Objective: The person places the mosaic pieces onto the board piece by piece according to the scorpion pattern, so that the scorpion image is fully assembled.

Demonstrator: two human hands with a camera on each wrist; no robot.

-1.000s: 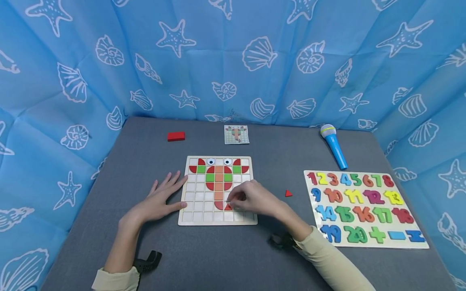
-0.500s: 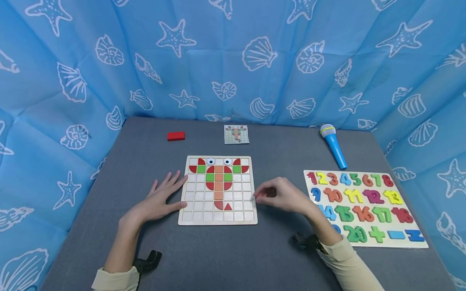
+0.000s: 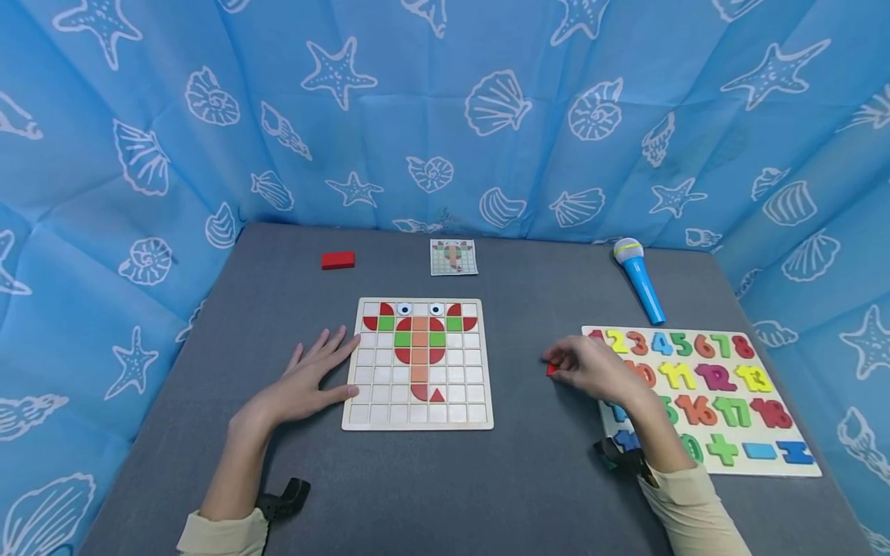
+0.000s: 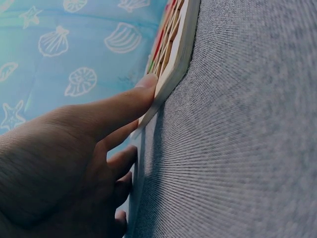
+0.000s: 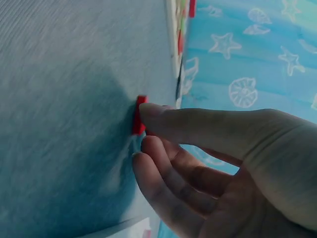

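Note:
My left hand (image 3: 295,398) lies with fingers spread on the table, its thumb and a fingertip touching the left edge of the wooden grid board (image 3: 351,423). Red, green and orange tiles with two eye pieces form a figure on that board, and a red triangle tile (image 3: 436,396) sits low in it. To the right of the board, my right hand (image 3: 594,367) pinches another red triangle tile (image 3: 552,370) at the tabletop. In the right wrist view the thumb presses on this red tile (image 5: 139,116), while the fingers curl beneath; part of the tile is hidden.
A number puzzle board (image 3: 758,463) lies under the right forearm. Behind it is a blue toy microphone (image 3: 643,289). A small pattern card (image 3: 453,270) and a red block (image 3: 337,260) lie near the back edge, before a blue shell-print curtain (image 3: 445,116).
My right hand has left the red triangle on the grid board, moved right across the table and taken hold of the loose red triangle tile. The left hand stays at the board's edge.

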